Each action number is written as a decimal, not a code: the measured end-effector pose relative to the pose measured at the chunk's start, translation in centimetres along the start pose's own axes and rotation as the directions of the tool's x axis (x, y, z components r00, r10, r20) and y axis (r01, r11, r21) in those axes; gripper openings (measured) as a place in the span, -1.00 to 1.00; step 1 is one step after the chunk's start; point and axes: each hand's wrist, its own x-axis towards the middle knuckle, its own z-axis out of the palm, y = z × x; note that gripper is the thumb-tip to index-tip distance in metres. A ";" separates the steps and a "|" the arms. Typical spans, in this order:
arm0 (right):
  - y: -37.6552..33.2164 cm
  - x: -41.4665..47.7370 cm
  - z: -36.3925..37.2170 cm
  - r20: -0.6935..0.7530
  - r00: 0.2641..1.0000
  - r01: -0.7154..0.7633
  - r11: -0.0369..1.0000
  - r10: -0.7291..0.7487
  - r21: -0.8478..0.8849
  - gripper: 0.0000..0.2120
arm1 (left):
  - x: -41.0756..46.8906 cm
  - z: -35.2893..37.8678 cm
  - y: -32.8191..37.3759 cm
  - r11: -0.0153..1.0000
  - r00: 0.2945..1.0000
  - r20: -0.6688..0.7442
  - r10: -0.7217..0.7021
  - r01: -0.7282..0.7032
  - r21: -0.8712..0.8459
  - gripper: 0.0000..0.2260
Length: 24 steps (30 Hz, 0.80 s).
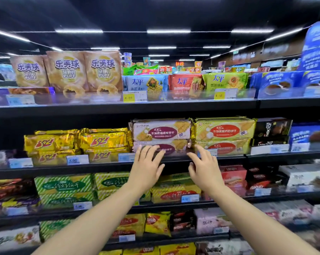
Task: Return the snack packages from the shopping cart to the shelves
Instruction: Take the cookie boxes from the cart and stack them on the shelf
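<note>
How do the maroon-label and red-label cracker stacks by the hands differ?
The maroon-label stack has whitish wrappers; the red-label stack has yellow-green ones. The maroon-label stack lies left, its lower pack partly hidden by the left hand; the red-label stack lies right, its lower pack mostly visible beside the right hand. Both are two packs high, flat, gold-edged.

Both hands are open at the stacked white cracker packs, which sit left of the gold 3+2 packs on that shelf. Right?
No. The head view shows the white cracker packs sitting right of the gold 3+2 packs, not left. The rest stands: left hand and right hand are both open at that stack.
</note>
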 end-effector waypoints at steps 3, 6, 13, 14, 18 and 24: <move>2.8 -0.1 -1.7 -0.010 0.999 -0.050 0.999 0.050 -0.009 -0.62 | 2.0 -0.1 3.4 0.998 1.000 0.001 0.027 -0.027 -0.052 -0.55; 5.9 0.0 -3.2 -0.026 0.989 -0.144 0.989 0.143 -0.024 -0.56 | 4.1 0.2 6.7 0.995 0.999 0.032 0.025 -0.022 -0.092 -0.53; 11.4 -0.7 -4.4 0.155 0.923 -0.344 0.936 0.352 -0.080 -0.40 | 7.0 1.4 12.4 0.995 0.976 0.204 0.076 -0.059 -0.085 -0.49; 11.8 -0.7 -4.4 0.181 0.915 -0.352 0.933 0.360 -0.079 -0.40 | 7.1 1.5 12.8 0.996 0.972 0.227 0.061 -0.045 -0.077 -0.47; 12.2 -0.7 -4.5 0.200 0.915 -0.342 0.937 0.349 -0.070 -0.39 | 7.5 1.7 13.6 0.998 0.955 0.297 0.001 0.019 -0.063 -0.43; 12.2 -0.5 -5.1 0.154 0.929 -0.331 0.942 0.336 -0.059 -0.42 | 8.3 1.6 13.6 0.999 0.955 0.298 -0.007 0.021 -0.044 -0.43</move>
